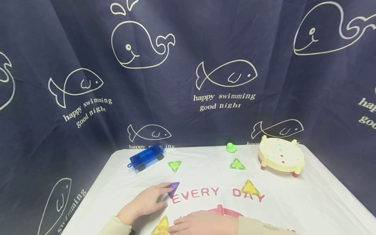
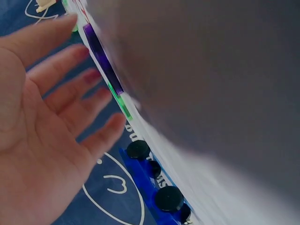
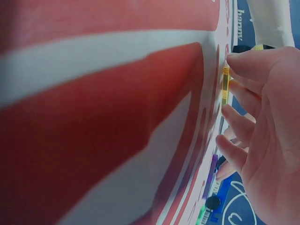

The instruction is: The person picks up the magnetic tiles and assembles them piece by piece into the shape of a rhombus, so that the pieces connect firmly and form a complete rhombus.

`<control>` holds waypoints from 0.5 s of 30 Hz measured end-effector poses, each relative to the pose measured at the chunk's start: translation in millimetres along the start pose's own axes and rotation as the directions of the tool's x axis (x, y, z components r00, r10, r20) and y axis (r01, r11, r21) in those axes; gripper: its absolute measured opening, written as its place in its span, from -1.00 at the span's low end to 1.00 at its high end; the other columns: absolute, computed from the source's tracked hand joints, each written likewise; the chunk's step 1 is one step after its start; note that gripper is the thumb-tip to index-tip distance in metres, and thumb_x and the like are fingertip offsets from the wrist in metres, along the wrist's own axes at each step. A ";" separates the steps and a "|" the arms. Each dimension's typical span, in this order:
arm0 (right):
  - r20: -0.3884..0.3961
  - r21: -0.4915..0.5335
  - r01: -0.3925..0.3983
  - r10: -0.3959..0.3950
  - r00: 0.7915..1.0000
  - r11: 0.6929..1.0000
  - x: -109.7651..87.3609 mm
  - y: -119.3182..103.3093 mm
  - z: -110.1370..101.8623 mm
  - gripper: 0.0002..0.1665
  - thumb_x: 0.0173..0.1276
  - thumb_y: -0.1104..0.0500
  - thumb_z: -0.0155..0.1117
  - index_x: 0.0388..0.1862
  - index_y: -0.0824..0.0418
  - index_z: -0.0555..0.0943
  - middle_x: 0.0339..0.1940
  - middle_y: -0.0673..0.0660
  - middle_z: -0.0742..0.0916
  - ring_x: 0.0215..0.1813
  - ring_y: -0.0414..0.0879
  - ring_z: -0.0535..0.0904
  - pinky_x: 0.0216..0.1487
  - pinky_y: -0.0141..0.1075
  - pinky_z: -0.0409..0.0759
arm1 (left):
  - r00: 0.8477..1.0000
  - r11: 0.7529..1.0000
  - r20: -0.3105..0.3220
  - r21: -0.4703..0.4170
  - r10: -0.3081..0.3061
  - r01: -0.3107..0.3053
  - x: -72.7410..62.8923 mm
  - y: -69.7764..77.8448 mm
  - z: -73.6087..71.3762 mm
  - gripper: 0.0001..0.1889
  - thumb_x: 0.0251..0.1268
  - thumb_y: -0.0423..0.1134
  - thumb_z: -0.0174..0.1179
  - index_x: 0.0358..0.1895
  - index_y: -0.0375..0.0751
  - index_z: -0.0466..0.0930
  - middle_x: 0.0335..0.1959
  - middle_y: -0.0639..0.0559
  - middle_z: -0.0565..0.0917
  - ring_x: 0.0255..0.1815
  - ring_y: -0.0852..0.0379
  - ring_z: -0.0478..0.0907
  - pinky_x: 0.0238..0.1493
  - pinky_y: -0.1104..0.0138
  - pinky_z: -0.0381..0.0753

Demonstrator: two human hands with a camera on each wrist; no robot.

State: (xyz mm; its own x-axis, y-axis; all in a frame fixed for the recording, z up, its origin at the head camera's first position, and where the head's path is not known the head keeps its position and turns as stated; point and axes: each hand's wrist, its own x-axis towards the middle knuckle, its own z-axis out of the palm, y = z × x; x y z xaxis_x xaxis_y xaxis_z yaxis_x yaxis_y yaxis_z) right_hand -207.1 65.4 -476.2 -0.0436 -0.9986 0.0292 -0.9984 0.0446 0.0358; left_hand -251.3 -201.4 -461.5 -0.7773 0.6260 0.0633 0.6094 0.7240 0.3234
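My left hand rests its fingertips at the left side of a purple triangular tile, near the printed letters. In the left wrist view its fingers are spread and slightly bent beside the purple tile. At the front edge of the picture, my right hand lies low over the table. Its fingertips reach the right side of a yellow triangular tile. The right wrist view shows loosely bent fingers beside that yellow tile; firm contact is hard to judge.
A blue toy wagon stands at the back left. Two green triangular tiles lie farther back, one on each side. Another yellow tile lies right of centre. A green toy duck and a cream round toy stand are at the back right.
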 end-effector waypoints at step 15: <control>-0.034 0.098 -0.145 0.149 0.988 0.985 -45.5 4.2 -8.2 -0.43 0.69 -0.03 -0.10 0.61 -0.05 0.29 0.57 -0.15 0.38 0.52 -0.29 0.27 0.39 -0.33 0.41 | 0.990 0.993 -0.094 -0.053 -0.108 0.103 7.3 -5.3 4.2 -0.43 0.16 -0.20 0.44 0.24 -0.38 0.59 0.23 -0.33 0.60 0.25 -0.32 0.54 0.29 -0.16 0.47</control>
State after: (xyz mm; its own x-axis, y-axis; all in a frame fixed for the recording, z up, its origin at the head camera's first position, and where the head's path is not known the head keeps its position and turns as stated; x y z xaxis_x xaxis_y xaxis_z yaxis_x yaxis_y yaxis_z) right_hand -209.0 111.2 -469.2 -0.1905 -0.9793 0.0683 -0.9803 0.1860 -0.0673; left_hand -259.5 -199.4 -466.7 -0.8496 0.5144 0.1162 0.5169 0.7683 0.3775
